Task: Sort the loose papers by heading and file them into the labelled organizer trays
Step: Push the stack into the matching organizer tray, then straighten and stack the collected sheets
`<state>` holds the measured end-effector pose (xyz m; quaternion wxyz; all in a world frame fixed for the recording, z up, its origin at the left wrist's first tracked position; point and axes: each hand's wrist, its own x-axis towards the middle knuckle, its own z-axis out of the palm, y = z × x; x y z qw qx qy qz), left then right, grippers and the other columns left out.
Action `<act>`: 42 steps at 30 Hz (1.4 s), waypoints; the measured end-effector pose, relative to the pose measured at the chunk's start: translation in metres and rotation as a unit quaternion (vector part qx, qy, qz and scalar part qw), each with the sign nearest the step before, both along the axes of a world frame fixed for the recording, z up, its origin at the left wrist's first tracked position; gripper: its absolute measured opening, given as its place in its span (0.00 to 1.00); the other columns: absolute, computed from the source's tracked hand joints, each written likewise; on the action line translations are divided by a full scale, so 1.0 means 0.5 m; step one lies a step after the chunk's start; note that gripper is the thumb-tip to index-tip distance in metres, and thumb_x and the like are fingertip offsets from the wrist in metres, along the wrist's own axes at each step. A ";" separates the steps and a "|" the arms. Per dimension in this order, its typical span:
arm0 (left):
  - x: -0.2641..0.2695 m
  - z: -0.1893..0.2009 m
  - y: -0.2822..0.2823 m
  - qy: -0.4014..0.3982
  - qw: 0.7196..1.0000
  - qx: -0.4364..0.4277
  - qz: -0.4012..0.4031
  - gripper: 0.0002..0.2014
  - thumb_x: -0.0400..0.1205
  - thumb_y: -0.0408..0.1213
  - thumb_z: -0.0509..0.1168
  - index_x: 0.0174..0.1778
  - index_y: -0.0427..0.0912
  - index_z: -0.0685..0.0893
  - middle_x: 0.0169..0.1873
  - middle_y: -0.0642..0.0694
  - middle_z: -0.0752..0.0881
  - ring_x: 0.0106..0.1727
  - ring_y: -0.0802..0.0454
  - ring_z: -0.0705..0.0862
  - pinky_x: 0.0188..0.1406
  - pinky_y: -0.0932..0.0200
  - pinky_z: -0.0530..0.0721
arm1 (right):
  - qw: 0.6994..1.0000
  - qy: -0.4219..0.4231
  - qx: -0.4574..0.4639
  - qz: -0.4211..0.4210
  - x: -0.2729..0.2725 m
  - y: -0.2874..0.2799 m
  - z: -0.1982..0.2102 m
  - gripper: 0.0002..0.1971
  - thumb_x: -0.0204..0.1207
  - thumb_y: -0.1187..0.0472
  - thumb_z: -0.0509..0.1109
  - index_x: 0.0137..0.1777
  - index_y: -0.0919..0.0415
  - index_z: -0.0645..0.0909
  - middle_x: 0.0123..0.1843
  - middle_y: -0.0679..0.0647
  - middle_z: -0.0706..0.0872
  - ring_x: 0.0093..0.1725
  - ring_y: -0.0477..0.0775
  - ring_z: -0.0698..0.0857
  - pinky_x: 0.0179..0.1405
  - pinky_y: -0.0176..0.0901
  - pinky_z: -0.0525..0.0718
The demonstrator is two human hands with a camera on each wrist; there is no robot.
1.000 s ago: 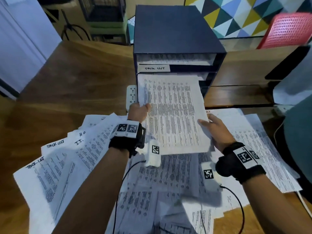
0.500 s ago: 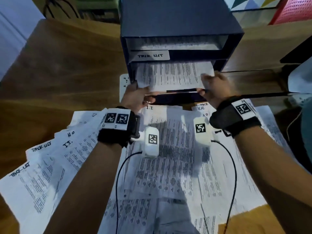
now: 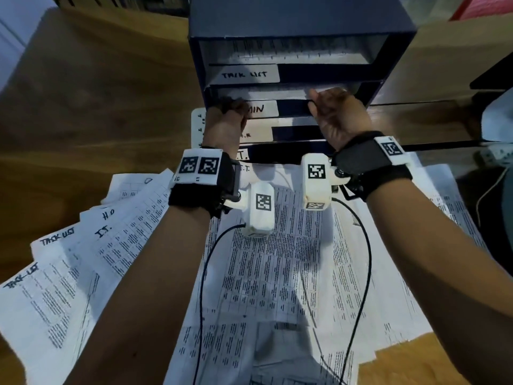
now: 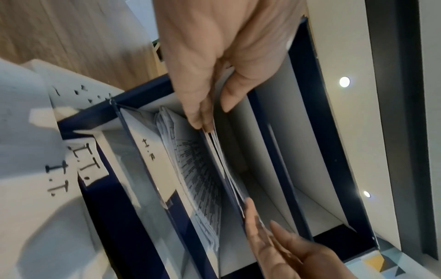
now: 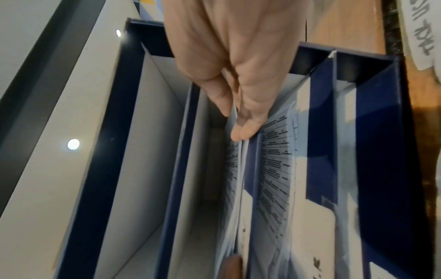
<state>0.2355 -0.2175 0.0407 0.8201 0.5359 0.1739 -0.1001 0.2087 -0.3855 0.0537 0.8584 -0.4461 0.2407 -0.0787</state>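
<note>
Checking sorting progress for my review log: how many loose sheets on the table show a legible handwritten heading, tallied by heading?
TASK LIST sheets: 2
I.T. sheets: 2
H.O sheet: 1
Total: 5
Not counted: filed sheets pinched by left hand and right hand; other headings are covered.

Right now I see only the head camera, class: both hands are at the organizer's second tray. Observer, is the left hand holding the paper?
Observer: Yes. In the left wrist view the left hand pinches the near edge of the paper between thumb and fingers, at the tray's mouth.
Operator: And the right hand?
Observer: The right wrist view shows the right hand pinching that paper too.
Operator: Is the tray underneath in use?
Observer: Yes. The lower tray holds a stack of printed sheets.
</note>
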 end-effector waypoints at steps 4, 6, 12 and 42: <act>-0.046 0.020 0.050 -0.079 0.996 -0.021 -0.041 0.16 0.81 0.16 0.49 0.38 0.37 0.76 0.28 0.49 0.86 0.27 0.59 0.86 0.30 0.66 0.81 | 1.000 -0.004 -0.002 0.010 -0.044 0.012 0.003 0.11 0.80 0.75 0.54 0.45 0.58 0.71 0.48 0.54 0.80 0.56 0.55 0.85 0.42 0.36 0.82; -0.084 -0.003 0.093 -0.082 0.995 -0.016 -0.053 0.15 0.82 0.18 0.49 0.36 0.34 0.77 0.28 0.48 0.88 0.31 0.55 0.87 0.32 0.65 0.83 | 0.999 -0.006 -0.037 0.010 -0.091 0.013 -0.011 0.13 0.72 0.76 0.61 0.51 0.59 0.71 0.46 0.53 0.84 0.51 0.53 0.86 0.44 0.37 0.81; -0.185 -0.126 0.206 0.127 0.852 0.495 -0.111 0.22 0.79 0.34 0.63 0.69 0.33 0.75 0.70 0.33 0.75 0.71 0.37 0.74 0.71 0.51 0.71 | 0.924 0.234 -0.303 -0.010 -0.238 0.012 -0.135 0.11 0.74 0.73 0.61 0.53 0.66 0.81 0.42 0.55 0.82 0.40 0.51 0.80 0.44 0.44 0.77; -0.413 -0.145 0.272 0.056 0.929 0.363 -0.041 0.24 0.82 0.48 0.60 0.21 0.42 0.67 0.17 0.49 0.72 0.22 0.57 0.68 0.27 0.62 0.64 | 0.954 0.143 -0.247 0.097 -0.422 0.101 -0.184 0.18 0.70 0.76 0.69 0.33 0.52 0.70 0.26 0.55 0.78 0.26 0.49 0.78 0.29 0.36 0.78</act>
